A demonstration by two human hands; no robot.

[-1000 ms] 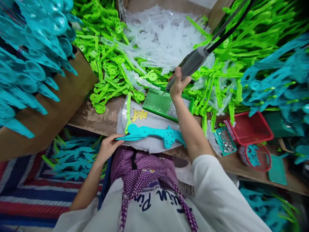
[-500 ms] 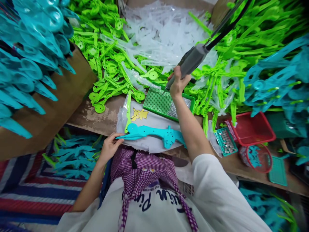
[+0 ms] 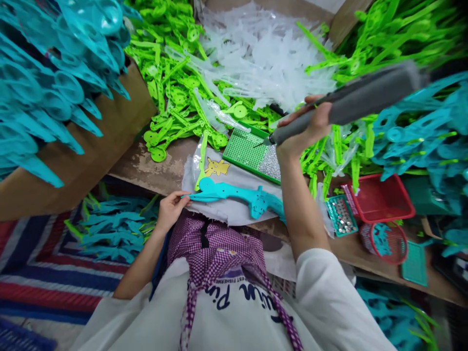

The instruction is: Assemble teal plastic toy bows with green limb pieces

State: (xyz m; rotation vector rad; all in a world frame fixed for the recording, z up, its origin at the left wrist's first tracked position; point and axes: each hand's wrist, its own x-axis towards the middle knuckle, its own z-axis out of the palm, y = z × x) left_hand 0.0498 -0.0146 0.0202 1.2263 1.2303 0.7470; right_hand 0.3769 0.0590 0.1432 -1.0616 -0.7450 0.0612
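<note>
My right hand [image 3: 305, 130] is wrapped round a grey electric screwdriver [image 3: 351, 100] that lies almost level, its tip just above a green perforated tray [image 3: 244, 150] with small silver screws at its right end. My left hand [image 3: 170, 209] pinches the pointed left end of a long turquoise plastic toy part [image 3: 234, 194]. That part lies flat on a white cloth [image 3: 226, 210] at the near edge of the wooden bench. A yellow cartoon figure [image 3: 216, 167] shows on the cloth.
Heaps of bright green parts [image 3: 175, 92], clear plastic parts [image 3: 263, 58] and turquoise parts [image 3: 54, 83] ring the bench. A red basket [image 3: 380, 197], a small screw tray [image 3: 341, 217] and a round red basket [image 3: 383, 240] sit right. A striped mat [image 3: 47, 273] covers the floor at left.
My right hand has swung the screwdriver from steeply tilted to almost level and drifted right over the tray. The left hand still holds the turquoise part's end.
</note>
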